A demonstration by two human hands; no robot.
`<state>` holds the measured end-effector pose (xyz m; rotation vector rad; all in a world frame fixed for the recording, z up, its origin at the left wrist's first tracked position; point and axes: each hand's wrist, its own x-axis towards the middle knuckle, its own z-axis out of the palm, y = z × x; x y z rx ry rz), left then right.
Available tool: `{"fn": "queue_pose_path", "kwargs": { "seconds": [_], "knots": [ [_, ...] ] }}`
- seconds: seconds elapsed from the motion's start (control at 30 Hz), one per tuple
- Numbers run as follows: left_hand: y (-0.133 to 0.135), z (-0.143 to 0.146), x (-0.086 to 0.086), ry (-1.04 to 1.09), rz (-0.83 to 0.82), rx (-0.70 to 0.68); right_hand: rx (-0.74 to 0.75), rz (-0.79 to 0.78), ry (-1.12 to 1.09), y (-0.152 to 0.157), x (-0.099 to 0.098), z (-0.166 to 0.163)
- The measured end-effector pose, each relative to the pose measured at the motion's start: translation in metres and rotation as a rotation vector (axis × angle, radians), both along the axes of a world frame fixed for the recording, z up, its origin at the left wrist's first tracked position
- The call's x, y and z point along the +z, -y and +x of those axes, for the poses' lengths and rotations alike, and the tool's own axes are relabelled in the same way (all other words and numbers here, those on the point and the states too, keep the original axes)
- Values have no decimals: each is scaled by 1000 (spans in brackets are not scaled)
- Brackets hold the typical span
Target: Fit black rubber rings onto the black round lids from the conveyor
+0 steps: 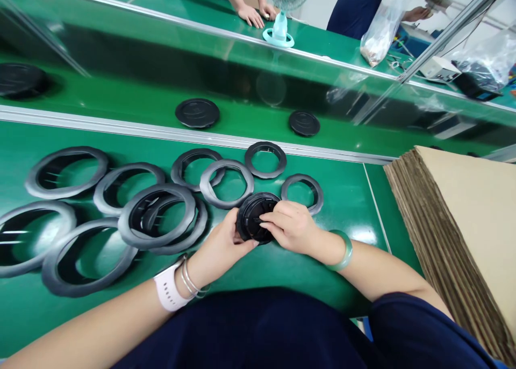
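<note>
A round black plastic cap (pixel 253 216) is held tilted above the green table (pixel 346 197) between both my hands. My left hand (pixel 221 245) grips its lower left edge, fingers curled under it. My right hand (pixel 291 225) covers its right side with fingertips pressed onto the inner face. Several grey-black rubber rings (pixel 158 214) lie spread on the table to the left and behind, some overlapping; the nearest single ring (pixel 303 190) sits just beyond my right hand.
Two black round caps (pixel 197 113) (pixel 304 123) lie on the green conveyor belt beyond a metal rail (pixel 121 126). A stack of cardboard sheets (pixel 463 224) fills the right. Across the belt stand a small fan (pixel 280 30), plastic bags (pixel 382 25) and another person's hands (pixel 252 14).
</note>
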<state>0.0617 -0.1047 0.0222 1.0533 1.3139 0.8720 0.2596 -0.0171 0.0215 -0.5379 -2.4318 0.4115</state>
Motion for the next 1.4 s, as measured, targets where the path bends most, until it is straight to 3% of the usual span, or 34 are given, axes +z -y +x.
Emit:
{"fn": "queue_pose_path", "kwargs": {
  "seconds": [0.23, 0.6, 0.83, 0.9, 1.03, 1.2, 1.3, 1.4],
  "knots": [
    [2, 0, 1, -72, 10, -9, -9, -35, -5, 2, 2, -3],
    [3, 1, -4, -58, 38, 18, -26, 140, 173, 7, 9, -8],
    [3, 3, -3, -66, 43, 55, 3, 124, 222, 9, 13, -12],
    [3, 3, -4, -2, 49, 83, -16, 67, 91, 10, 15, -10],
    [3, 4, -4, 91, 66, 140, -247, -173, -165, 7, 19, -8],
    [4, 5, 2, 57, 139, 109, -261, -540, -169, 4, 14, -9],
    [12, 8, 3, -65, 219, 23, -266, -634, -176, 11, 6, -1],
    [12, 9, -10, -109, 214, -3, -296, -662, -173, 6, -8, 4]
  ]
}}
